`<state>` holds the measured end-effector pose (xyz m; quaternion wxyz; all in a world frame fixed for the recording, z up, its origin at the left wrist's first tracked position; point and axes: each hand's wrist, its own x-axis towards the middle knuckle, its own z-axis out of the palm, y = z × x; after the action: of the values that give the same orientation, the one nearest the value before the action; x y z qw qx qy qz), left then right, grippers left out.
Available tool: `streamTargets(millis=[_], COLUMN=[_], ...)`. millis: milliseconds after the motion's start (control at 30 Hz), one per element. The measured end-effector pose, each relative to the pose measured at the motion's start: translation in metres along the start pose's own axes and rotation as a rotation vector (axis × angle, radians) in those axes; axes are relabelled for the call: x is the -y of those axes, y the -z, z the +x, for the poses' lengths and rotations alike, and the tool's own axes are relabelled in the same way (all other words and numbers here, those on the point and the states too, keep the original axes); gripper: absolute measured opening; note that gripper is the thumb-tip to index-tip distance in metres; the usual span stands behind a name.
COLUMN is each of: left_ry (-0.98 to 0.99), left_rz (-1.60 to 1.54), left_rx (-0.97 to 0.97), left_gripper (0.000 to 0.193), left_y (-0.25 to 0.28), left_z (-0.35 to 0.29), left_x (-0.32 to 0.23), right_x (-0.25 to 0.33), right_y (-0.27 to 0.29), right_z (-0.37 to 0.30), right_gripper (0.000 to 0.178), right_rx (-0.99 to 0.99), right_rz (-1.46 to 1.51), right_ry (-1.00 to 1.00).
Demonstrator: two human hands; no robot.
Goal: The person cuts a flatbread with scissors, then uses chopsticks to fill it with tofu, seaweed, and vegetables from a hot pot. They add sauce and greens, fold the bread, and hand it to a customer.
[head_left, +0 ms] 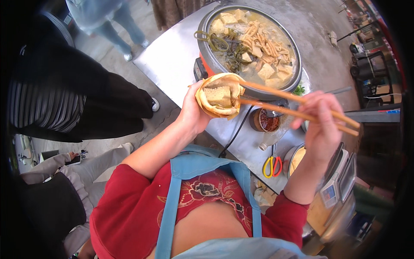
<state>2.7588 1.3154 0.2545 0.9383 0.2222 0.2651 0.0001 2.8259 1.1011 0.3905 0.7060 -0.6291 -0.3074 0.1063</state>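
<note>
My left hand [189,113] is wrapped round the side of a cup-shaped wrap [208,109], made of thin yellowish layers that look like flatbread. A block of tofu [218,96] sits in its opening. My right hand [322,118], slightly blurred, grips a pair of long wooden chopsticks [297,96]. Their tips point left and reach the wrap's right edge; whether they touch the tofu I cannot tell. Just beyond both hands stands a large round electric pot [297,54]. It holds broth with tofu chunks [267,71], dark green kelp strips [234,51] and pale brown strips [263,39] like tofu skin.
The metal table [161,58] carries a tub of red chili sauce [271,121], a clear bottle [268,140], red-and-yellow scissors [272,166] and a round container [296,159]. A black cord [237,133] hangs over the near edge. A scale [331,193] is at right. People stand and sit at left.
</note>
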Motion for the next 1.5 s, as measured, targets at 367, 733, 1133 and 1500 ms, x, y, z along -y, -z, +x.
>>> streamTargets(millis=[367,733,1133,1500], left_ry=[0.065,0.035,0.021,-0.114], left_rz=[0.031,0.048,0.072,0.043], left_rx=[0.113,0.143,0.112,0.082], left_gripper=[0.054,0.054,0.050,0.045], left_y=[-0.002,0.004,0.006,0.006], left_z=[-0.008,-0.006,-0.004,-0.013], left_x=[-0.010,-0.005,0.001,0.003], right_x=[-0.072,-0.027,0.020,-0.027], right_y=[0.055,0.065,0.021,-0.033], right_z=[0.065,0.030,-0.010,-0.040], right_gripper=[0.027,0.029,0.031,0.025], right_rx=[-0.513,-0.535,-0.396,-0.221], right_rz=[-0.169,-0.040,0.109,0.014], right_ry=[-0.039,0.269,0.332,0.013])
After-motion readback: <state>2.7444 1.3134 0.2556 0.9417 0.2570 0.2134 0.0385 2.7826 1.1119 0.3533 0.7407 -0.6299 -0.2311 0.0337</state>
